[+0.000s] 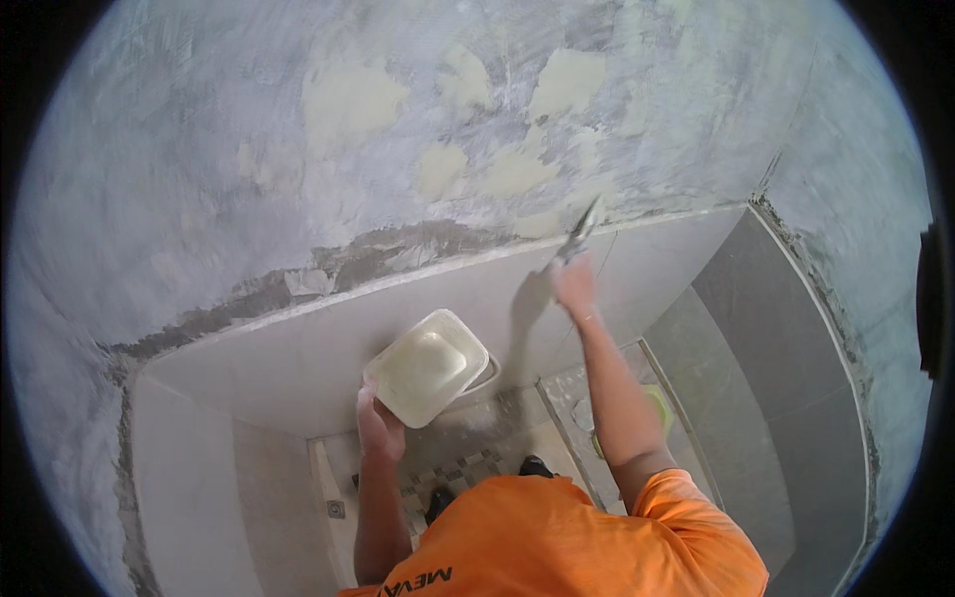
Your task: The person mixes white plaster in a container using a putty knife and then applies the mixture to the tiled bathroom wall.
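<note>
My left hand [379, 422] grips a white rectangular plastic bucket [410, 403] by its side and holds it tilted, with its inside facing up. Pale filler coats the inside, and the handle hangs at the bucket's right. Higher up and to the right, my right hand [574, 283] is closed around a putty knife [583, 229], slightly blurred. Its blade points up at the grey plastered wall [249, 189], just above the tile edge; whether it touches cannot be made out. Pale wet-looking filler patches [567, 82] are spread over the wall above the blade.
Light tiles [328, 333] cover the lower wall, with a rough grey mortar strip [388, 249] along their top. Dark tiles [776, 308] line the right side. Below are a mosaic floor strip [453, 478], a drain [336, 508] and a yellow-green container [658, 408] partly behind my right arm.
</note>
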A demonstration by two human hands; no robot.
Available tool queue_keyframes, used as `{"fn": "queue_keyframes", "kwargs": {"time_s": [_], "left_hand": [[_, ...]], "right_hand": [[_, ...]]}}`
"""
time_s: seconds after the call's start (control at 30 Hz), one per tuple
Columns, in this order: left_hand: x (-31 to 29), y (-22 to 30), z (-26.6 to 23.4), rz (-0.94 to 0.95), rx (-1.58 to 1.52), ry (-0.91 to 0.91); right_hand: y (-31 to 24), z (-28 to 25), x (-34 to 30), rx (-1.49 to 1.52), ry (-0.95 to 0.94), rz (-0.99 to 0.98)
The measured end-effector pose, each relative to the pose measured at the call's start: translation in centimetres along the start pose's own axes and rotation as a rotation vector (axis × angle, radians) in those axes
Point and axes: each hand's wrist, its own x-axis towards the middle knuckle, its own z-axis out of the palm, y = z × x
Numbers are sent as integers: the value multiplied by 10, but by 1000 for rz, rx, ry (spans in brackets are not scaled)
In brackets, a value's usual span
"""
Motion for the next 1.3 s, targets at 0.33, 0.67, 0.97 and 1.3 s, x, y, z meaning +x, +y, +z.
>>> {"fn": "queue_keyframes", "kwargs": {"time_s": [0.33, 0.67, 0.97, 1.3], "left_hand": [[-9, 22, -38, 71, 51, 77], [5, 7, -32, 65, 33, 14], [0, 14, -29, 76, 61, 21], [-4, 9, -21, 57, 49, -1]], "right_hand": [[-76, -91, -83, 506, -627, 261], [-14, -27, 21, 158, -276, 103], [-99, -107, -64, 534, -748, 246], [-42, -79, 34, 381, -332, 344]]}}
